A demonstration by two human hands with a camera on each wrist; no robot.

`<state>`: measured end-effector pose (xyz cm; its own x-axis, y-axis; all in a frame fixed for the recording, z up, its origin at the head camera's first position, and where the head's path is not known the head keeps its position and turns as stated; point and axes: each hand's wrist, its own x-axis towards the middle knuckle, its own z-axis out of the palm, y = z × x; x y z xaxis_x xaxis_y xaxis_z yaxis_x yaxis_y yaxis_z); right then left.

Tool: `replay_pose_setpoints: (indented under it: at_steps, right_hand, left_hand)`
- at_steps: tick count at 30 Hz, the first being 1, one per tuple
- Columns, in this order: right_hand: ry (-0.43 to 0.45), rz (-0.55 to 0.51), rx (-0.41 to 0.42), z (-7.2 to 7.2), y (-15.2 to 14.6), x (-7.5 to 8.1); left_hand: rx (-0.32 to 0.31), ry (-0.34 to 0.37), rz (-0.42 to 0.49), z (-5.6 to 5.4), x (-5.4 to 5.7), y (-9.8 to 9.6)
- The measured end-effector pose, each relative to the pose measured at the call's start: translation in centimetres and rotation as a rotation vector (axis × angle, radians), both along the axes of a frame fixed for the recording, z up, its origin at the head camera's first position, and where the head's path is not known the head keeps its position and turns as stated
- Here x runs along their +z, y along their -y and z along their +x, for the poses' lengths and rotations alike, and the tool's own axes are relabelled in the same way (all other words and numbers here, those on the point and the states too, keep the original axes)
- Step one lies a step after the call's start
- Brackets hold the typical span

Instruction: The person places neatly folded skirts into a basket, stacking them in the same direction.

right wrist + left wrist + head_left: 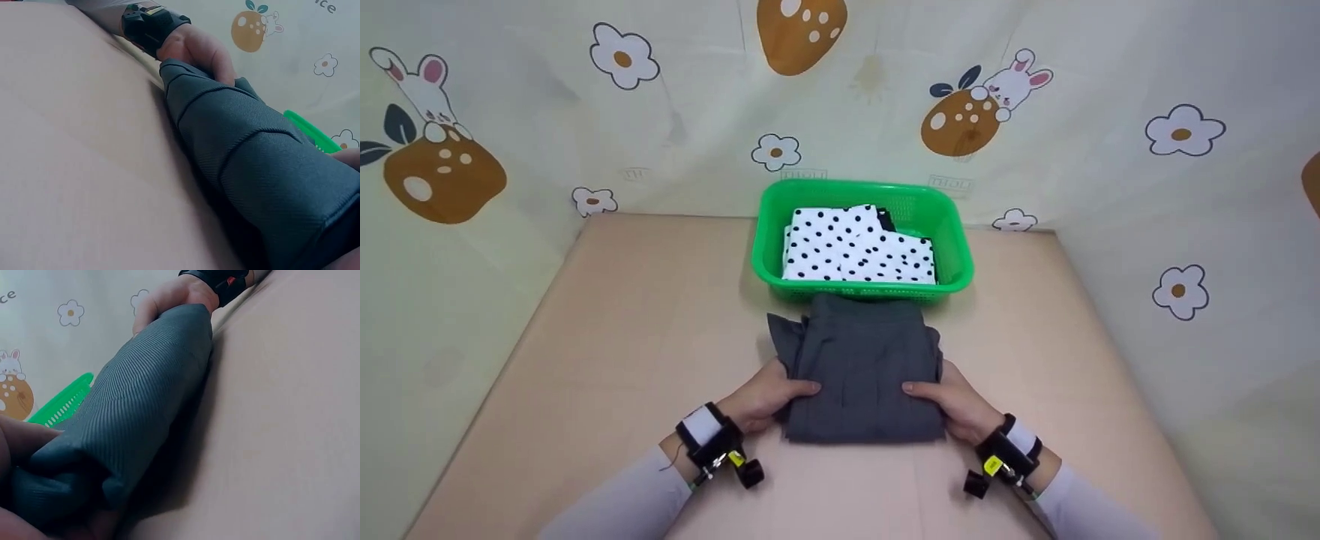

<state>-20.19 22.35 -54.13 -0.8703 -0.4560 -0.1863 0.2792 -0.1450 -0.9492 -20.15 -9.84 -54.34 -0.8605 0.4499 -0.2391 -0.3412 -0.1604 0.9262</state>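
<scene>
A folded dark grey garment (pixel 866 375), with a waistband-like strip along its far edge, is held between both hands in the head view. The left hand (pixel 769 394) grips its left side, thumb on top and fingers underneath. On the opposite side the right hand (pixel 960 397) holds it the same way. A pointed flap of cloth sticks out at the upper left. Both wrist views show the thick layered near edge of the garment (pixel 140 382) slightly above the tabletop, casting a shadow. The fingers beneath the cloth are mostly hidden.
Just beyond the garment stands a green plastic basket (pixel 960 262) with perforated walls. White cloth with black dots (pixel 840 247) lies folded in it, beside something black. The beige tabletop (pixel 660 300) meets a printed curtain (pixel 682 135) at the back and sides.
</scene>
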Motion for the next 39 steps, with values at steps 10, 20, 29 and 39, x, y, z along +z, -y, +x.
replay_pose_setpoints:
  at_steps: [10,20,29,39]
  right_hand:
    - [-0.034,0.030,0.001,0.6,-0.3,2.9]
    - [-0.048,-0.065,0.038,1.8,-0.9,6.4]
    - [-0.057,-0.066,-0.003,0.6,-1.1,9.5]
    - [-0.059,-0.086,-0.173,-4.9,-0.2,10.6]
  left_hand:
    - [-0.011,-0.052,-0.093,0.4,3.3,0.7]
    - [-0.041,-0.126,-0.075,1.2,6.5,0.3]
    - [-0.013,-0.167,-0.035,0.0,8.6,-0.4]
    - [0.078,-0.212,-0.040,-5.2,9.8,-1.1]
